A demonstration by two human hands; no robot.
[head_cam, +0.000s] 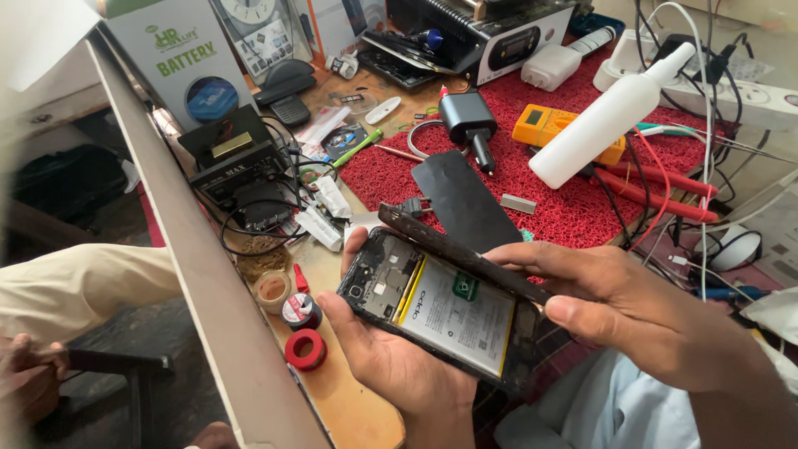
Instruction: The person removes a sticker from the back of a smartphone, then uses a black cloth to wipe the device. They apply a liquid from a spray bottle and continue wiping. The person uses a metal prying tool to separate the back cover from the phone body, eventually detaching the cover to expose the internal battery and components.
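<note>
My left hand (391,353) cradles an opened black phone (416,299) from below, its back removed so the white battery (457,314) and dark circuit board show. My right hand (619,303) comes in from the right and pinches the phone's upper long edge, where a thin dark frame strip (461,252) lifts away from the body. Just beyond the phone a flat black back cover (465,198) lies on the red mat (573,208).
A white squeeze bottle (611,116), yellow multimeter (544,125), red-handled probes (657,187) and a grey charger plug (470,120) lie on the mat. Tape rolls (305,347) sit at the bench's left edge. Another person's leg and hand (33,374) are at the left.
</note>
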